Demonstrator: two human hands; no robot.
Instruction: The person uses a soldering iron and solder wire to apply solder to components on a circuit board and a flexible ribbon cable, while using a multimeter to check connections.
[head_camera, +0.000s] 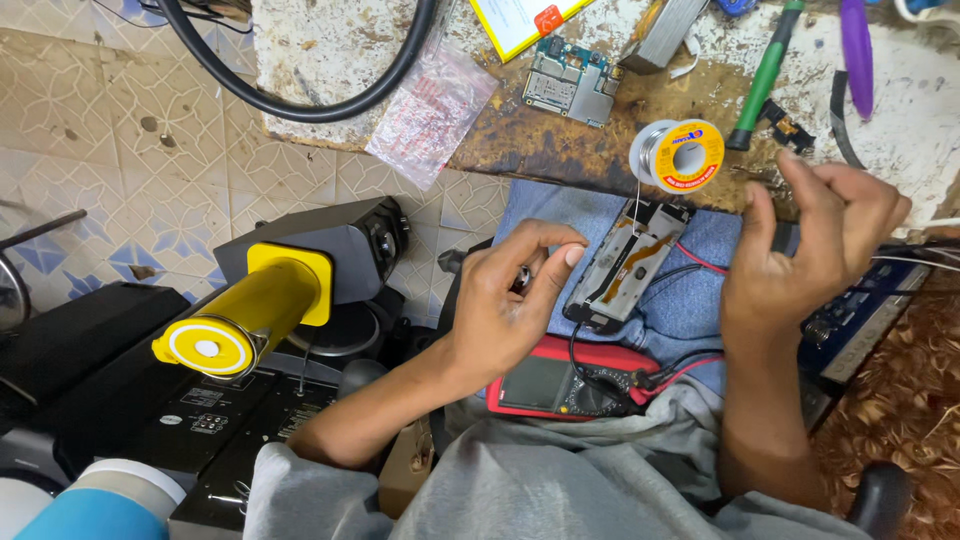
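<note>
— While the left hand (510, 300) hangs over the lap, what are its fingers (560, 262) doing?

— They are curled in, thumb and forefinger pressed together at the tips. Something small and dark shows inside the curl, but I cannot tell what it is, or whether it is truly pinched.

— And the right hand (800, 250)?

— Raised at the edge of the bench (560, 150), fingers bent into a loose fist around a dark handle; only a short part of it shows between the thumb and the palm, so the tool itself is hidden.

— Where is the opened phone (628, 262)?

— On the lap, lying on blue cloth between the two hands, back removed, with an orange flex strip running along its inside. A red wire and a black wire lead from it down to the red multimeter (560, 385), which rests just below it, partly under the left wrist.

— What sits above the phone?

— A solder spool (680, 155) with a yellow label, standing on the bench edge, a thin strand hanging down toward the phone. Farther up the bench lie a bare circuit board (570, 82) and a green-handled screwdriver (765, 75).

— And to the left?

— A yellow cylinder (250, 315) on a black box, well apart from both hands.
</note>
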